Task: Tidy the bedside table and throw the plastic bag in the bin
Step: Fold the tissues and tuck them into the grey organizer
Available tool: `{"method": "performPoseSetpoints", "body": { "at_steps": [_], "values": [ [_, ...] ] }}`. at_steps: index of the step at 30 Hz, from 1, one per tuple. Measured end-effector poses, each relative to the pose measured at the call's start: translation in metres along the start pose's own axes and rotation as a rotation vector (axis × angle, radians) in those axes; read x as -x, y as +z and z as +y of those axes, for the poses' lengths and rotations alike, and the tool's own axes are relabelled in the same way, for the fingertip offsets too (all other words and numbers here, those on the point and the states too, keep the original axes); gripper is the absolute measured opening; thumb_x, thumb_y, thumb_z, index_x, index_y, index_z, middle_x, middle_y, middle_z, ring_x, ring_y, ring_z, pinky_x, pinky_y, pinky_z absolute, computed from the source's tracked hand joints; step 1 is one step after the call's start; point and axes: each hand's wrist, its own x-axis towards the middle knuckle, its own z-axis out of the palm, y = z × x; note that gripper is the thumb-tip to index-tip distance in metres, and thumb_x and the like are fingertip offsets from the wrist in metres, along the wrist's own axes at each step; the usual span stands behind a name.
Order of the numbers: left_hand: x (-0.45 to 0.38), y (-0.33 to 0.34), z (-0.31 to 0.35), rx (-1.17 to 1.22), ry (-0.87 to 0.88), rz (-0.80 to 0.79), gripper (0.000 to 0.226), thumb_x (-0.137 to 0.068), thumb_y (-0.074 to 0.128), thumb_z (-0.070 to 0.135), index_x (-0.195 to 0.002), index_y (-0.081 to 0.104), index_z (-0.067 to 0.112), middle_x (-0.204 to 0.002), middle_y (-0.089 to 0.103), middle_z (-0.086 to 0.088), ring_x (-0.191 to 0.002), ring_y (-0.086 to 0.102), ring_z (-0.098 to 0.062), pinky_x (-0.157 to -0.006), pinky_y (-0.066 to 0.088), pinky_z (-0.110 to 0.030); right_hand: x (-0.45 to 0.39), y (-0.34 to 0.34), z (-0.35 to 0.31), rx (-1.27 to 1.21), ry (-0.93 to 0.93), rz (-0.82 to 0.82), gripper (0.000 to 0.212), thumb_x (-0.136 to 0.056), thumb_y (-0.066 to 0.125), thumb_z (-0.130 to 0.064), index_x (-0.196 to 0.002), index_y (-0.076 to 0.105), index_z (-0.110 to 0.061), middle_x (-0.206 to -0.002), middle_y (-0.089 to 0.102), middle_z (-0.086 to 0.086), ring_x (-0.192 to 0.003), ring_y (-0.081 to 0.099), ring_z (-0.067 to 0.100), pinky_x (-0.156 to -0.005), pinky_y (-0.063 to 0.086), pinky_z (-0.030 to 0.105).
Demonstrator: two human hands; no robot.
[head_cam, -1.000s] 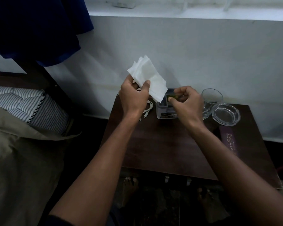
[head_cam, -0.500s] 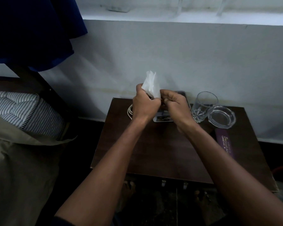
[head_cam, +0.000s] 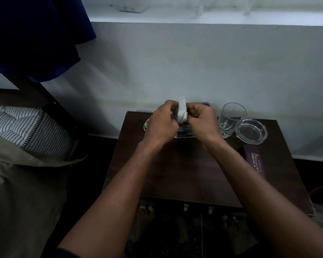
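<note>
Over the back of the dark wooden bedside table (head_cam: 185,174), my left hand (head_cam: 161,125) and my right hand (head_cam: 201,121) are pressed together around a bunch of white tissues (head_cam: 182,112). The tissues stick up between the fingers, folded small. Under the hands sits a small tissue box (head_cam: 185,134), mostly hidden. A white coiled cable (head_cam: 145,125) peeks out left of my left hand. No plastic bag and no bin are in view.
A clear drinking glass (head_cam: 230,120), a glass ashtray (head_cam: 251,132) and a purple spectacle case (head_cam: 254,161) stand at the table's right. A bed with a striped mattress (head_cam: 26,127) lies left. A white wall runs behind; bare feet show below the table's front edge.
The tissues were spread wide and held high in my left hand. My right hand has come over and both hands have lowered, folding the tissues small above the box.
</note>
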Motion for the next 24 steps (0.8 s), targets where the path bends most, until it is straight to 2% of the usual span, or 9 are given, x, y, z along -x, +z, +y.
{"method": "performPoseSetpoints", "body": {
  "at_steps": [2, 6, 9, 11, 14, 17, 18, 21, 24],
  "values": [
    [-0.004, 0.002, -0.005, 0.049, 0.006, 0.035, 0.052, -0.085, 0.060, -0.002, -0.132, 0.062, 0.020, -0.126, 0.071, 0.000, -0.107, 0.070, -0.022, -0.093, 0.060, -0.042, 0.000, -0.001, -0.003, -0.004, -0.011, 0.013, 0.053, -0.076, 0.057, 0.004, -0.117, 0.080, -0.021, -0.105, 0.083, -0.008, -0.101, 0.079, 0.010, -0.091, 0.064, 0.046],
    [-0.007, 0.008, -0.007, 0.080, 0.009, 0.087, 0.047, -0.085, 0.059, -0.003, -0.127, 0.064, 0.017, -0.121, 0.072, -0.002, -0.101, 0.072, -0.020, -0.090, 0.061, -0.042, 0.000, 0.000, -0.001, 0.012, -0.023, 0.004, 0.057, -0.073, 0.053, 0.005, -0.117, 0.080, -0.019, -0.104, 0.083, -0.006, -0.101, 0.079, 0.011, -0.092, 0.064, 0.046],
    [-0.003, 0.009, 0.002, 0.053, 0.081, 0.186, 0.044, -0.084, 0.058, -0.001, -0.122, 0.065, 0.019, -0.118, 0.066, 0.001, -0.095, 0.068, -0.016, -0.081, 0.059, -0.035, 0.003, -0.002, -0.005, 0.053, -0.072, 0.034, 0.060, -0.075, 0.051, 0.012, -0.119, 0.080, -0.016, -0.104, 0.082, -0.009, -0.099, 0.077, 0.005, -0.094, 0.064, 0.040],
    [0.001, 0.009, 0.011, 0.016, 0.141, 0.260, 0.045, -0.083, 0.056, 0.000, -0.123, 0.064, 0.021, -0.116, 0.061, 0.003, -0.091, 0.064, -0.012, -0.069, 0.052, -0.026, 0.005, -0.007, -0.009, 0.105, -0.087, 0.095, 0.055, -0.081, 0.052, 0.015, -0.123, 0.077, -0.010, -0.106, 0.078, -0.009, -0.096, 0.075, 0.001, -0.097, 0.062, 0.035],
    [0.009, 0.013, 0.030, -0.005, 0.229, 0.330, 0.042, -0.082, 0.057, 0.004, -0.118, 0.066, 0.025, -0.112, 0.059, 0.008, -0.087, 0.062, -0.007, -0.061, 0.053, -0.026, 0.010, -0.018, -0.011, 0.132, -0.141, 0.155, 0.048, -0.085, 0.052, 0.010, -0.119, 0.078, -0.011, -0.107, 0.080, -0.003, -0.097, 0.076, 0.009, -0.094, 0.063, 0.039],
    [0.013, 0.027, 0.044, 0.043, 0.317, 0.274, 0.036, -0.082, 0.055, 0.004, -0.109, 0.068, 0.025, -0.108, 0.063, 0.010, -0.089, 0.064, -0.007, -0.069, 0.058, -0.033, 0.015, -0.036, -0.010, 0.220, -0.227, 0.222, 0.041, -0.083, 0.055, 0.003, -0.107, 0.081, -0.017, -0.097, 0.081, -0.002, -0.091, 0.075, 0.016, -0.085, 0.061, 0.042],
    [0.014, 0.034, 0.047, 0.065, 0.337, 0.239, 0.035, -0.081, 0.055, 0.004, -0.107, 0.069, 0.024, -0.107, 0.065, 0.009, -0.092, 0.065, -0.009, -0.075, 0.058, -0.035, 0.016, -0.044, -0.010, 0.258, -0.242, 0.270, 0.040, -0.083, 0.057, 0.003, -0.108, 0.081, -0.016, -0.101, 0.081, 0.000, -0.094, 0.074, 0.019, -0.086, 0.060, 0.042],
    [0.014, 0.057, 0.053, 0.158, 0.325, 0.149, 0.035, -0.083, 0.056, -0.002, -0.108, 0.071, 0.017, -0.107, 0.072, 0.006, -0.098, 0.069, -0.012, -0.087, 0.060, -0.038, 0.020, -0.074, -0.005, 0.465, -0.267, 0.409, 0.056, -0.077, 0.063, 0.006, -0.129, 0.073, -0.013, -0.128, 0.072, 0.006, -0.122, 0.061, 0.028, -0.103, 0.049, 0.032],
    [0.009, 0.078, 0.057, 0.146, 0.274, 0.048, 0.037, -0.085, 0.060, -0.001, -0.117, 0.070, 0.014, -0.117, 0.073, 0.003, -0.104, 0.069, -0.012, -0.093, 0.059, -0.039, 0.019, -0.101, 0.008, 0.647, -0.128, 0.339, 0.086, -0.072, 0.074, -0.002, -0.154, 0.048, -0.014, -0.152, 0.049, 0.013, -0.141, 0.038, 0.034, -0.114, 0.039, 0.038]
  ]
}}
